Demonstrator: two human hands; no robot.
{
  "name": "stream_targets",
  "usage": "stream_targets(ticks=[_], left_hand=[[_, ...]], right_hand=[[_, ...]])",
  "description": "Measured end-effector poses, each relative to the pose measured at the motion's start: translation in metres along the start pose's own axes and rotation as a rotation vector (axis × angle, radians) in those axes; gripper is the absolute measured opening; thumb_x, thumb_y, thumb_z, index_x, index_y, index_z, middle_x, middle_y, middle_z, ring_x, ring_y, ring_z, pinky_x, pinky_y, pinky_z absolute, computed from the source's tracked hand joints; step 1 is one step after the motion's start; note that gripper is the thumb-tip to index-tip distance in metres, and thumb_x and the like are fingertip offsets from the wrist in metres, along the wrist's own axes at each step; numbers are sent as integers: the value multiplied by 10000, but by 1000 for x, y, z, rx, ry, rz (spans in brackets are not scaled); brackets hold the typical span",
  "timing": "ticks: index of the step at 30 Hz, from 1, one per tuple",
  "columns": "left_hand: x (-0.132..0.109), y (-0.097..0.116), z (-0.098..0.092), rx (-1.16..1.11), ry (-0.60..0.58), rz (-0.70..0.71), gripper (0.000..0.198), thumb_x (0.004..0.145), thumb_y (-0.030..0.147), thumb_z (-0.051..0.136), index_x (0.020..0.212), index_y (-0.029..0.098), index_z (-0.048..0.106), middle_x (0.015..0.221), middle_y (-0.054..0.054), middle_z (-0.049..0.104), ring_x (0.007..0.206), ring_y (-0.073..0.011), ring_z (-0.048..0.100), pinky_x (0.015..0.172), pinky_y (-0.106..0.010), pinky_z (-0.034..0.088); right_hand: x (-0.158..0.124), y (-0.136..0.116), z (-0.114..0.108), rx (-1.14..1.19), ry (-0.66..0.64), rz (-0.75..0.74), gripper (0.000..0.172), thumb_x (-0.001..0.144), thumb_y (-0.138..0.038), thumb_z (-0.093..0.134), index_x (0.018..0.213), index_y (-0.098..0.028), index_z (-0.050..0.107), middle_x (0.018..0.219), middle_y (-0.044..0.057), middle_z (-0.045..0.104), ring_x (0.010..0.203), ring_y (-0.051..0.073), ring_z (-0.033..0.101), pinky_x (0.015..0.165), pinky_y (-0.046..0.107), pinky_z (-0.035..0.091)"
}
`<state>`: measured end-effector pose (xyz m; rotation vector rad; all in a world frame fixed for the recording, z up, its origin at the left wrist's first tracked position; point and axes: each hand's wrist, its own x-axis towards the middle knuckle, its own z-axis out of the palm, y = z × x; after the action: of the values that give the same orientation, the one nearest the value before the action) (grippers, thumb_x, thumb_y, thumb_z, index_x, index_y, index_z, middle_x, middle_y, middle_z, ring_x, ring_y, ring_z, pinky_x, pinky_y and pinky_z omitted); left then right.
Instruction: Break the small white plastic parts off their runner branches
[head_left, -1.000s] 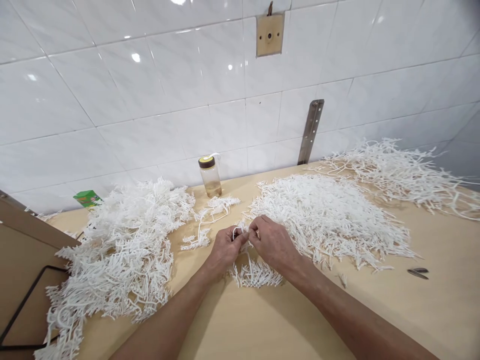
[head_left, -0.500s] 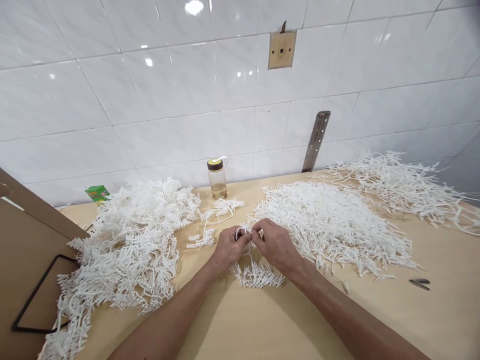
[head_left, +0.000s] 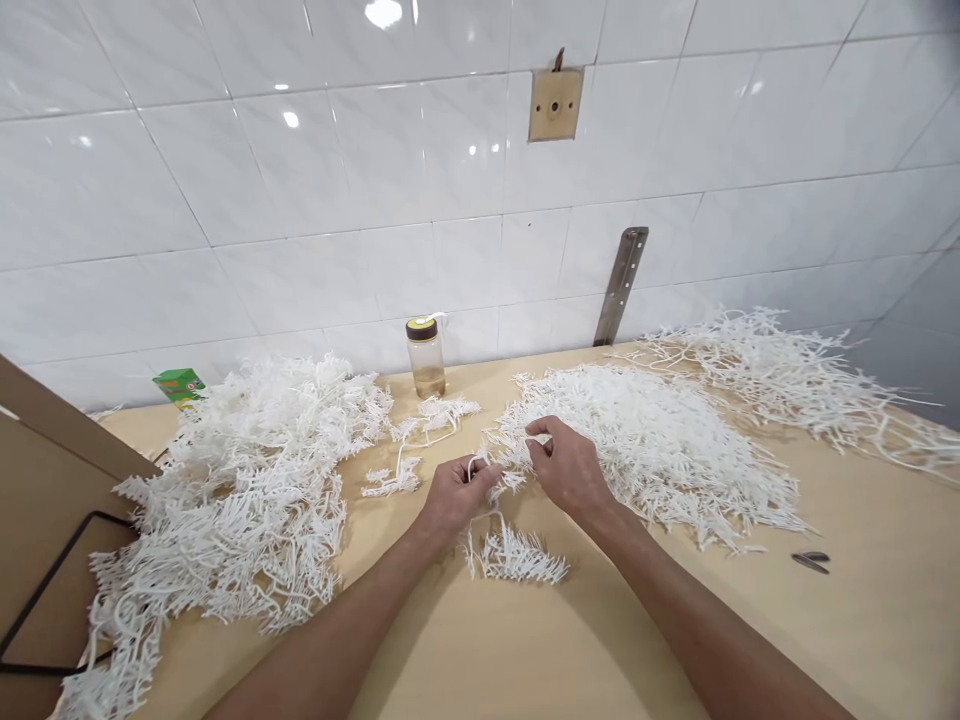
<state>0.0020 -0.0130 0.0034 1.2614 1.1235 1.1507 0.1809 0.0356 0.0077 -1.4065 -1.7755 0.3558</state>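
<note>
Seen from the head camera, a person's left hand (head_left: 459, 497) pinches a white strand (head_left: 480, 461) between thumb and fingers, just above a pale wooden surface (head_left: 450, 650). The right hand (head_left: 568, 468) is apart from it, fingers loosely curled, thumb and forefinger parted with nothing visible between them, over the near edge of a broad white pile (head_left: 660, 440). A small white tuft (head_left: 513, 481) shows between the two hands. Below them lies a fringed white bunch (head_left: 523, 557), its stem rising toward the left hand; whether it joins the pinched strand is hard to tell.

A taller heap (head_left: 247, 500) of white strands spreads at left, against a brown board (head_left: 45, 470) and near a black frame (head_left: 45, 669). Loose sprigs (head_left: 435, 413) lie between heap and pile, close to an upright clear bottle (head_left: 427, 367) with a dark lid. A green box (head_left: 177, 384) stands behind the heap. Longer, branching strands (head_left: 787, 365) fill the far right corner, and a small dark metal tool (head_left: 811, 562) lies at right. A metal strip (head_left: 621, 287) leans along the white tiled wall (head_left: 322, 180).
</note>
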Motion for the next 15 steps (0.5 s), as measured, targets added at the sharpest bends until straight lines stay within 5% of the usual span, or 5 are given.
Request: stream_targets(ticks=[7, 15], left_hand=[[2, 1, -3, 11, 100, 9, 464, 741, 540, 724, 619, 180, 459, 503, 75, 356, 474, -59, 278, 468, -216, 233], [2, 0, -2, 136, 110, 13, 450, 744, 550, 708, 637, 171, 489, 546, 62, 390, 511, -71, 338, 490, -211, 306]], right_hand=[[-8, -27, -13, 184, -352, -25, 288, 890, -385, 513, 910, -217, 747, 917, 47, 755, 810, 204, 672, 746, 319, 495], [-12, -26, -12, 109, -426, -11, 246, 856, -374, 575, 828, -196, 743, 751, 37, 725, 692, 184, 632, 649, 292, 455]])
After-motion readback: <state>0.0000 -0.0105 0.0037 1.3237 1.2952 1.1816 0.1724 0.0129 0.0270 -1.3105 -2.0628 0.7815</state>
